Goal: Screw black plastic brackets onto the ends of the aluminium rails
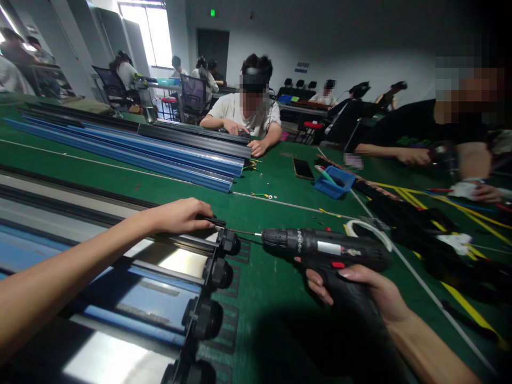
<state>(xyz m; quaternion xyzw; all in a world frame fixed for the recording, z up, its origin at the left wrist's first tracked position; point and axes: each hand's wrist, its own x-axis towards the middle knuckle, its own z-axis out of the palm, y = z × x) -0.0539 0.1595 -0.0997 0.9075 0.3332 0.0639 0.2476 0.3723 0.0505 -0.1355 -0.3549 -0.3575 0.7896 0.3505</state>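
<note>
My right hand [374,288] is wrapped around the grip of a black cordless drill [320,246], which points left. Its long thin bit [246,232] reaches to the end of the farthest metal profile [188,242] in the near row. My left hand [184,215] lies over that same profile near its end, fingers bent and closed on its upper edge. Whether the fingertips also hold something small there is hidden. Black cable glands [230,242] stick out from the end plates of the profiles, several in a line toward me.
Across the green table [276,208] lie more blue and black profiles [180,154], with a co-worker [252,106] bent behind them. A phone [303,169], a blue tray [336,182] and a white tape roll [368,230] are farther right. Another person [424,138] handles a drill at right.
</note>
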